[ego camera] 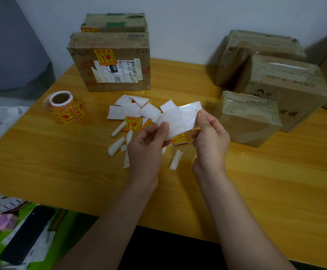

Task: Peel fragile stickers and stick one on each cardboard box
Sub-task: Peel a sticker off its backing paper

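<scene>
Sticker roll (65,108): stands on the worktop (42,162) well to the left of both hands; yellow and red fragile labels wound on a white core.
Labelled boxes (110,61): two cardboard boxes beyond the left hand, near the wall, each already bearing a yellow sticker.
Loose scraps (131,112): white backing pieces, some rolled, and a few printed stickers lying on the worktop just beyond and beneath the hands.
Left hand (149,145): its grip is narrow, thumb and fingers pinching the left end of the backing strip (178,121).
Backing strip: held above the worktop between the two hands, its white side towards the camera; whether a sticker remains on the far side cannot be told.
Right hand (209,139): its grip is likewise narrow, thumb and forefinger pinching the strip's right edge.
Unlabelled boxes (250,117): three taped cardboard boxes to the right of the right hand, the nearest just beside it; no yellow sticker shows on them.
Handling, judged: strip and stickers are thin, very light and limp, and the glossy liner is probably slippery; a sticker is likely to curl or stick to itself.
Where to take hold, judged: lift a sticker by one corner, touching little of the adhesive, and keep the liner taut with the other hand.
</scene>
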